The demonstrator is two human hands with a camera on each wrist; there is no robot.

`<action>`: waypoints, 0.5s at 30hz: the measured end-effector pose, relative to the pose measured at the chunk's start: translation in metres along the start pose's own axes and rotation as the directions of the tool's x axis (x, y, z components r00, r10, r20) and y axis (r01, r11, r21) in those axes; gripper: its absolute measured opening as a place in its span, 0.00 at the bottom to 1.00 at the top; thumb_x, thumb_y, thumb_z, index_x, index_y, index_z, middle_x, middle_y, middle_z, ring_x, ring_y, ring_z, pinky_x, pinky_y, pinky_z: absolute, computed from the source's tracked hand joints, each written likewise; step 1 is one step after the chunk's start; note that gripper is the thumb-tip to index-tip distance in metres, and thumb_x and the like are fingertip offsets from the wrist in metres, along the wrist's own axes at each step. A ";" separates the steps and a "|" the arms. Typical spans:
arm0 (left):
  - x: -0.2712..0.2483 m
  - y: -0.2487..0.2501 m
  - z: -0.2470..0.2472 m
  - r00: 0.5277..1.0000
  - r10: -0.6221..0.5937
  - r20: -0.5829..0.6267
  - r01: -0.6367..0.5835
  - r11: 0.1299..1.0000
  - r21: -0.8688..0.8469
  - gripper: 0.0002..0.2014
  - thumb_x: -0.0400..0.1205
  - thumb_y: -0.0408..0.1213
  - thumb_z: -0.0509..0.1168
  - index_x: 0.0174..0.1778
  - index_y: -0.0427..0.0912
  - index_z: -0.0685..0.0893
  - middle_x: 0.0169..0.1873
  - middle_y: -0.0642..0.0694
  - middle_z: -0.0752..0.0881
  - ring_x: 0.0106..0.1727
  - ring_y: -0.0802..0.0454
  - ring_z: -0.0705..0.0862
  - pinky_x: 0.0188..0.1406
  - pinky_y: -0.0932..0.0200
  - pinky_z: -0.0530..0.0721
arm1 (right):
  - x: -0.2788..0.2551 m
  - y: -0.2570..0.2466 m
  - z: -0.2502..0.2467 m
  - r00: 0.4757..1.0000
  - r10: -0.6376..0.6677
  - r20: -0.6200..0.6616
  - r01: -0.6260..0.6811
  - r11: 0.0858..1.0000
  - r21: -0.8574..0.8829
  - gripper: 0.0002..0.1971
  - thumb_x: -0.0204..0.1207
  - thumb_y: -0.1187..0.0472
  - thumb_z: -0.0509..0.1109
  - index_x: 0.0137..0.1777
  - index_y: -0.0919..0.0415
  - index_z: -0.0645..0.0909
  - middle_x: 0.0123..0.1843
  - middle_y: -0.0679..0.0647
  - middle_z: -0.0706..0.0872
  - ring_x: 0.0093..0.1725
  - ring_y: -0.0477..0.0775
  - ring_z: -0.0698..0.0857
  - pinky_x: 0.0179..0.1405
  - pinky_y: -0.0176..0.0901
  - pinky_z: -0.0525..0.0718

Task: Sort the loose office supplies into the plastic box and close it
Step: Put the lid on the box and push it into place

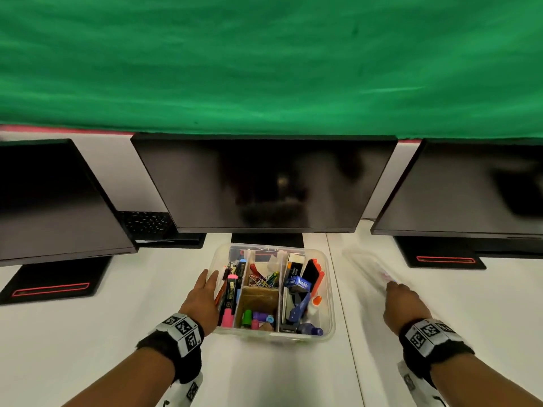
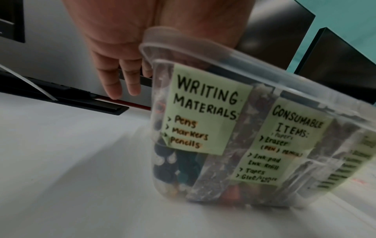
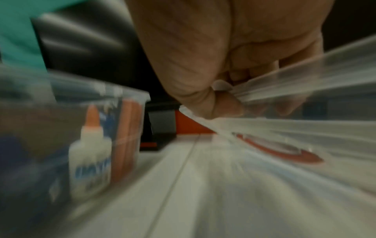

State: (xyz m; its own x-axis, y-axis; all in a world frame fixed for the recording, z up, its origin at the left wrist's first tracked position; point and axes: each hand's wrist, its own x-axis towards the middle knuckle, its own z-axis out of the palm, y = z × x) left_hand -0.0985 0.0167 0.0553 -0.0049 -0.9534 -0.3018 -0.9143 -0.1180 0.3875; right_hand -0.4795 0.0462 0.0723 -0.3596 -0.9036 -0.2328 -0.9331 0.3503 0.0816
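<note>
A clear plastic box (image 1: 331,292) stands on the white desk, uncovered, its compartments full of markers, paper clips, a stapler and a glue bottle (image 3: 89,162). Green labels (image 2: 203,111) on its front wall read "Writing Materials" and "Consumable Items". My left hand (image 1: 205,295) lies flat with straight fingers (image 2: 114,83) against the box's left wall. To the right of the box, my right hand (image 1: 402,301) pinches the edge of the clear lid (image 1: 367,267), thumb (image 3: 223,106) on top. The lid (image 3: 305,116) is tilted off the desk and blurred by motion.
Three dark monitors stand along the back, the middle one (image 1: 264,183) right behind the box, with stand bases at left (image 1: 50,283) and right (image 1: 440,254). A keyboard (image 1: 147,221) sits behind the left monitor. Green cloth hangs above.
</note>
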 end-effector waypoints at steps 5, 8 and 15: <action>0.000 0.001 -0.012 1.000 0.011 0.024 -0.012 0.999 0.053 0.41 0.80 0.38 0.66 0.83 0.46 0.46 0.84 0.44 0.45 0.81 0.45 0.62 0.80 0.51 0.65 | -0.014 -0.021 -0.083 0.983 -0.098 -0.158 0.122 0.980 0.156 0.18 0.73 0.70 0.59 0.64 0.63 0.76 0.60 0.62 0.83 0.60 0.62 0.83 0.61 0.47 0.81; -0.003 0.003 -0.024 0.998 0.042 0.042 -0.044 0.998 0.042 0.37 0.82 0.34 0.62 0.83 0.44 0.48 0.84 0.43 0.47 0.82 0.45 0.61 0.81 0.53 0.62 | -0.034 -0.042 -0.114 0.957 -0.175 -0.232 0.218 0.960 0.175 0.23 0.71 0.74 0.59 0.66 0.62 0.77 0.61 0.62 0.84 0.62 0.61 0.82 0.64 0.47 0.80; -0.001 0.017 -0.069 0.978 0.137 -0.159 -0.161 0.976 -0.149 0.34 0.83 0.42 0.63 0.82 0.45 0.55 0.82 0.44 0.60 0.81 0.47 0.63 0.80 0.55 0.63 | -0.074 -0.074 -0.164 0.782 -0.438 -0.443 0.534 0.838 0.113 0.12 0.76 0.70 0.61 0.55 0.60 0.81 0.50 0.57 0.84 0.52 0.59 0.83 0.49 0.44 0.80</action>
State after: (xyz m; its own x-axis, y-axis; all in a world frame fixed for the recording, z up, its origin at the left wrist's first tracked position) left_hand -0.0858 -0.0030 0.1223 -0.0652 -0.9925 -0.1036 -0.8312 -0.0034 0.5560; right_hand -0.3846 0.0468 0.2429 0.1240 -0.9694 0.2117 -0.9730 -0.1606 -0.1658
